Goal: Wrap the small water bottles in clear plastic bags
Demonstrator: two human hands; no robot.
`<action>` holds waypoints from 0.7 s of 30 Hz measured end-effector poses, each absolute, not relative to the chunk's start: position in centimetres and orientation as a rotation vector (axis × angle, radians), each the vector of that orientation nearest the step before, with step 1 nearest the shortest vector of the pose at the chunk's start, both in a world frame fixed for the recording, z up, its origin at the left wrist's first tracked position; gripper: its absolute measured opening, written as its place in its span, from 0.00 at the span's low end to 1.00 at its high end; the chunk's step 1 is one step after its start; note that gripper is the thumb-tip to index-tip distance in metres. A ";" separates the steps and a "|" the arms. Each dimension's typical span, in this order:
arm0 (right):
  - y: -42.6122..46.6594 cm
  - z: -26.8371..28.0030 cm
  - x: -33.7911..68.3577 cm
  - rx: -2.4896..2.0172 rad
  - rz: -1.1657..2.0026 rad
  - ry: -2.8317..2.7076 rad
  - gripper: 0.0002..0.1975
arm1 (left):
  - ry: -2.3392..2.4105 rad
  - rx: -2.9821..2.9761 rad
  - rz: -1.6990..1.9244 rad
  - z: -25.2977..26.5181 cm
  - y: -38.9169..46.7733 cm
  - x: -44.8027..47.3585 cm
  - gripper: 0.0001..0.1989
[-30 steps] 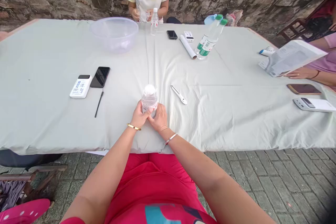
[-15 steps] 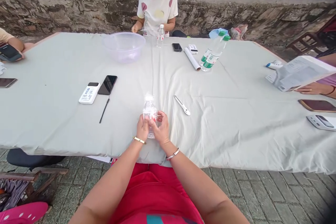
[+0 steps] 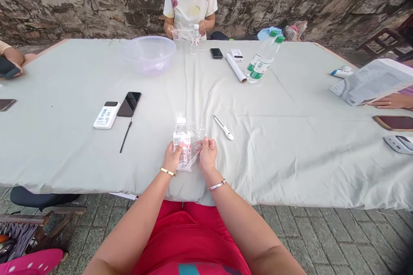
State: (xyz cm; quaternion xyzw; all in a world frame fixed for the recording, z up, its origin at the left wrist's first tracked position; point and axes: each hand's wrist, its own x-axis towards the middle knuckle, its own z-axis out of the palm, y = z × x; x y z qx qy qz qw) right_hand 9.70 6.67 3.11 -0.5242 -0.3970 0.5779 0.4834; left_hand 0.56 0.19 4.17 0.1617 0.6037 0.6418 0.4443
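A small clear water bottle (image 3: 182,139) with a white cap and a red-and-white label stands upright near the table's front edge. My left hand (image 3: 173,154) grips it from the left, thumb across the label. Clear plastic film (image 3: 197,134) is around the bottle and stretches out to the right. My right hand (image 3: 207,151) pinches the film's outer edge, apart from the bottle. Right of the hands lies a white utility knife (image 3: 223,127). To the left are a white power bank (image 3: 106,115) and a black phone (image 3: 129,104) with a wrist strap.
A translucent purple basin (image 3: 149,55) stands at the back left. Another small bottle (image 3: 195,40) stands before a person opposite, whose hands hold clear film. Right of it are a film roll (image 3: 236,68) and two green-capped bottles (image 3: 260,63). A person at right holds a box (image 3: 374,81).
My right hand has moved off the bottle to the right, pulling the film out with it. My left hand stays on the bottle. The person opposite now holds film stretched between both hands.
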 end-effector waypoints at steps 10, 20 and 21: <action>8.5 3.2 10.7 -1.544 1.074 -1.525 0.10 | 1.243 0.088 1.598 5.5 1.1 0.2 0.24; 14.8 4.4 16.6 -1.781 0.339 -1.886 0.18 | 1.639 0.183 1.573 4.3 1.8 0.7 0.25; 15.3 4.3 17.1 -1.826 0.307 -1.954 0.17 | 1.661 0.213 1.561 4.2 1.8 0.8 0.24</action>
